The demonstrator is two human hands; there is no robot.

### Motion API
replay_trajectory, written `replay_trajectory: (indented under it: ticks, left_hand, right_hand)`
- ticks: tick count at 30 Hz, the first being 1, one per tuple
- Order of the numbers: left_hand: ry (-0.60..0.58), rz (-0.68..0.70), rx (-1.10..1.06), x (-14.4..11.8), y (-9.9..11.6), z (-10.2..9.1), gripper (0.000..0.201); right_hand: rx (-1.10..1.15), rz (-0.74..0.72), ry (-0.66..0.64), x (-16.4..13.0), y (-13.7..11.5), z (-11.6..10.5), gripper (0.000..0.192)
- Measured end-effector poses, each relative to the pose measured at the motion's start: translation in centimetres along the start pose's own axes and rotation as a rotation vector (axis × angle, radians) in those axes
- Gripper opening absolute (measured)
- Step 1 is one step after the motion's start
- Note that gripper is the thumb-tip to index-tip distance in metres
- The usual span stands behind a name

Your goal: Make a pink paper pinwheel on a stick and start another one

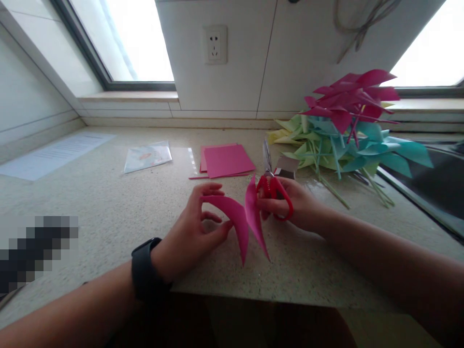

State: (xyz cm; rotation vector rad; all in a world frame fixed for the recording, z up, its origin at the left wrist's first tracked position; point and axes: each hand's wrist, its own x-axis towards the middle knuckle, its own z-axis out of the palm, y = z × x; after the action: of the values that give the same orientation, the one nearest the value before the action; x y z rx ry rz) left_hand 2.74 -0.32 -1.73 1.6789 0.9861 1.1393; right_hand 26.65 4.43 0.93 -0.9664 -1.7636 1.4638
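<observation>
In the head view, a piece of pink paper (pixel 236 212) is held up above the counter, its two flaps curving down to points with a gap between them. My left hand (pixel 192 232) has the left flap between its fingers and thumb. Red-handled scissors (pixel 267 182) are gripped in my right hand (pixel 300 200), blades pointing away from me and looking closed. The fingers of that same hand also touch the right flap of the paper. Behind my hands lies a small stack of pink square sheets (pixel 229 161).
Finished paper pinwheels (pixel 357 99) in pink, blue and green are piled at the back right, beside a dark sink (pixel 435 179). A small box (pixel 286 166), a clear packet (pixel 148 156) and a printed sheet (pixel 54 153) lie on the speckled counter (pixel 108 208).
</observation>
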Motion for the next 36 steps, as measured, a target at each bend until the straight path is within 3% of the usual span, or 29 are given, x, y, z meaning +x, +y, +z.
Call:
replay_trajectory:
  ticks: [2, 4, 6, 10, 12, 14, 16, 19, 25, 31, 36]
  left_hand:
    - [0.061, 0.147, 0.139, -0.1, -0.3, -0.1, 0.088]
    - [0.067, 0.268, 0.254, -0.2, -0.2, -0.3, 0.098]
    - [0.045, 0.338, 0.383, -0.4, 0.1, -0.4, 0.084]
    - [0.021, 0.434, 0.573, -0.8, 1.2, -0.6, 0.031]
    - [0.007, 0.494, 0.580, -0.9, 1.6, -0.7, 0.020]
    - [-0.024, 0.527, 0.516, -0.8, 1.6, -0.9, 0.024]
    - [-0.077, 0.466, 0.396, -0.7, 1.4, -1.2, 0.027]
    - [-0.119, 0.232, 0.159, -0.7, 0.8, -1.6, 0.020]
    - [-0.261, -0.036, -0.370, -0.3, 0.5, -1.5, 0.009]
    - [-0.251, -0.153, -0.454, 0.1, 0.2, -1.8, 0.021]
    - [-0.125, -0.189, -0.479, 0.2, 0.3, -1.7, 0.032]
  right_hand:
    - [0.005, 0.031, -0.058, -0.2, 0.0, 0.2, 0.031]
    - [0.022, 0.050, -0.100, -0.3, 0.3, 0.3, 0.031]
    - [0.043, 0.052, -0.132, -0.3, 0.6, 0.4, 0.031]
    - [0.075, 0.073, -0.183, -0.3, 0.9, 0.7, 0.029]
    - [0.077, 0.089, -0.199, -0.3, 0.9, 0.8, 0.028]
    - [0.074, 0.089, -0.203, -0.2, 0.9, 0.9, 0.029]
    - [0.088, 0.078, -0.203, -0.1, 0.7, 0.7, 0.031]
    - [0.159, 0.073, -0.244, -0.3, 0.4, -0.1, 0.039]
    - [0.217, 0.096, -0.458, -1.0, 0.2, -2.3, 0.044]
    - [0.333, -0.006, -0.557, -1.3, 1.4, -3.8, 0.038]
    - [0.325, 0.038, -0.609, -1.5, 1.4, -4.9, 0.038]
